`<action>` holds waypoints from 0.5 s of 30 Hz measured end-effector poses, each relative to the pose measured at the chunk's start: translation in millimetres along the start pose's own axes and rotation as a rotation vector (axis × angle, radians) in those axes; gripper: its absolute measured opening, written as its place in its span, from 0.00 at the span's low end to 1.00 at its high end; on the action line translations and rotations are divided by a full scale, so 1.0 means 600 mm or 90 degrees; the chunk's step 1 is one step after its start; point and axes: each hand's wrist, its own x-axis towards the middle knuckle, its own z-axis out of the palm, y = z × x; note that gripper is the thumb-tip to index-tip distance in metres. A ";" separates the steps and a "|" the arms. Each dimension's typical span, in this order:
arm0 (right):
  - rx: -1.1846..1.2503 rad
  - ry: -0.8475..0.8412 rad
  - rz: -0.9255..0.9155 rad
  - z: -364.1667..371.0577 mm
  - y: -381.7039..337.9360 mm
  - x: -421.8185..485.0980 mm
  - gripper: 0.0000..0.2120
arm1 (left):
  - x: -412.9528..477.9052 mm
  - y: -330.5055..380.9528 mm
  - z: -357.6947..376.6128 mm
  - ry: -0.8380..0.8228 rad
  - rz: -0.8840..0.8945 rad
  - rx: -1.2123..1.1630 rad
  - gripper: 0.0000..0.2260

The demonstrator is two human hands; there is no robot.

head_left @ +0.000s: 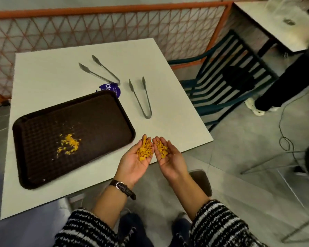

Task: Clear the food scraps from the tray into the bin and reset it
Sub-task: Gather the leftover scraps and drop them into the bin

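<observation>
A dark brown tray (100, 111) lies on the white table (48, 72), with a small heap of yellow food scraps (69, 144) left of its middle. My left hand (134, 164) and my right hand (171, 161) are held palm up side by side just past the tray's near right corner, at the table's edge. Each cupped palm carries a pile of the same yellow scraps (145, 150), with the right hand's pile (161, 148) a little smaller. No bin is in view.
Two metal tongs lie on the table beyond the tray, one pair (100, 71) further back and another pair (141, 98) nearer. A purple packet (109, 88) peeks from behind the tray. A dark slatted chair (227, 86), another person's leg (282, 86) and floor cables (285, 136) are to the right.
</observation>
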 end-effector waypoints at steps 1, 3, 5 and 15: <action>0.007 0.006 -0.008 -0.021 -0.023 -0.005 0.13 | 0.009 -0.025 0.007 -0.002 -0.022 0.011 0.14; 0.022 0.024 -0.026 -0.071 -0.071 -0.016 0.13 | 0.028 -0.080 0.017 0.002 -0.060 0.040 0.12; 0.032 0.040 -0.040 -0.126 -0.114 -0.022 0.13 | 0.048 -0.133 0.023 0.009 -0.077 0.065 0.11; -0.002 0.150 -0.008 -0.473 -0.307 0.048 0.12 | 0.231 -0.436 -0.058 0.049 -0.133 0.120 0.11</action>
